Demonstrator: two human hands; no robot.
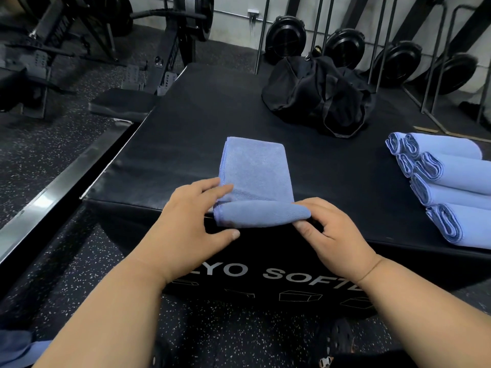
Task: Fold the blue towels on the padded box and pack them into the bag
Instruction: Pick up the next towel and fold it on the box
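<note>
— Where's the towel right now?

— Flat on the padded box, near its front edge, folded into a long strip. Its near end is turned over into a fat roll, probably so it ends up like the rolled towels stacked at three o'clock.

— And the hands?

— The left hand sits at nine o'clock of the roll, fingers spread over the cloth, thumb beneath, loosely cupping it. The right hand pinches the roll's other end between thumb and curled fingers. Both forearms reach in from below, wrists low.

— The bag?

— At one o'clock, well apart from the towel, slumped at the back; I can't tell whether it's unzipped.
</note>
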